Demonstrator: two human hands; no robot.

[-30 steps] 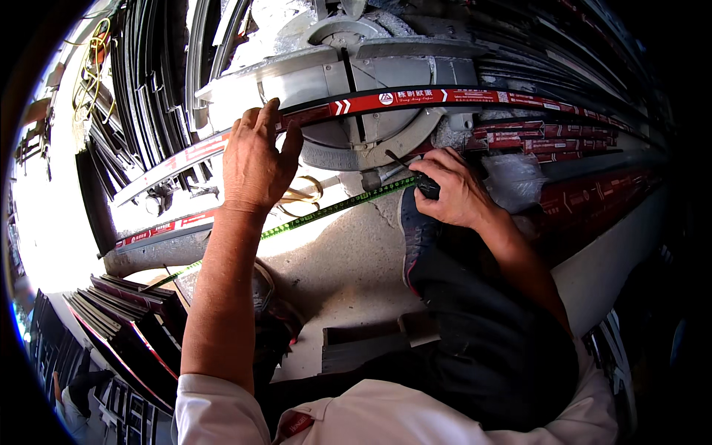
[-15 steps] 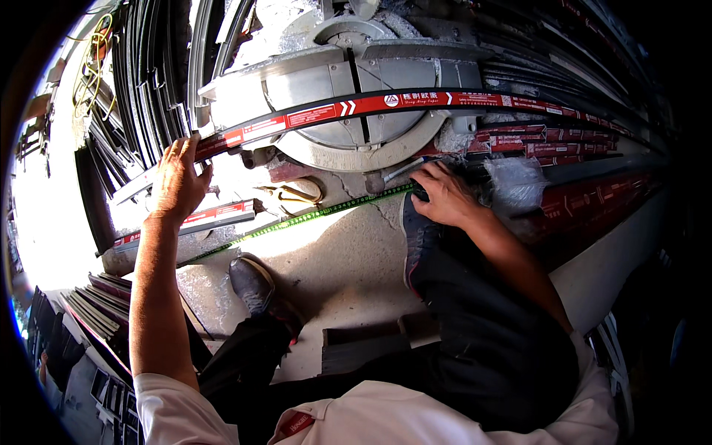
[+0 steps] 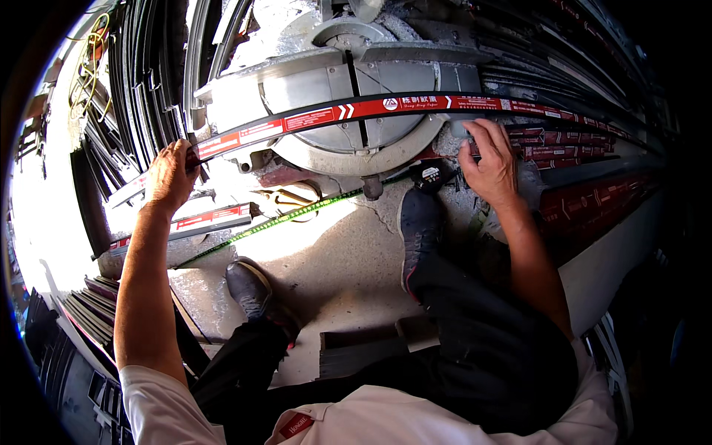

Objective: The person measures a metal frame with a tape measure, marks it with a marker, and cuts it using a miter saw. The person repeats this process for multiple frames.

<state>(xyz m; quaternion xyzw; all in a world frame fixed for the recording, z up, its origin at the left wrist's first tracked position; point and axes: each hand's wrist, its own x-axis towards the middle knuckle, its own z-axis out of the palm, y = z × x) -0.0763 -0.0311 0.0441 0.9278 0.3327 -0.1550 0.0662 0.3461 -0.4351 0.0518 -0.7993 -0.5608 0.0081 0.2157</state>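
Note:
A long dark metal profile (image 3: 363, 107) with a red-and-white printed strip lies across the round table of a mitre saw (image 3: 326, 141). My left hand (image 3: 172, 178) is closed on the profile's left end. My right hand (image 3: 489, 159) is just below the profile on the right, thumb and fingers apart, with nothing visible in it. Below, a tape measure (image 3: 430, 176) rests by the toe of my right shoe, its green blade (image 3: 289, 216) drawn out toward the lower left. Neither hand touches the tape measure.
Dark profiles (image 3: 148, 74) stand stacked at the upper left, and red-labelled ones (image 3: 564, 144) lie at the right. Scissors-like handles (image 3: 285, 200) lie on the floor beside the tape blade. A short red-labelled offcut (image 3: 211, 219) sits near my left hand. My shoes (image 3: 248, 285) are close below.
My right hand has let go of the tape measure and moved up and right toward the profile. The tape measure now lies uncovered. My left hand stays at the profile's left end, shifted slightly.

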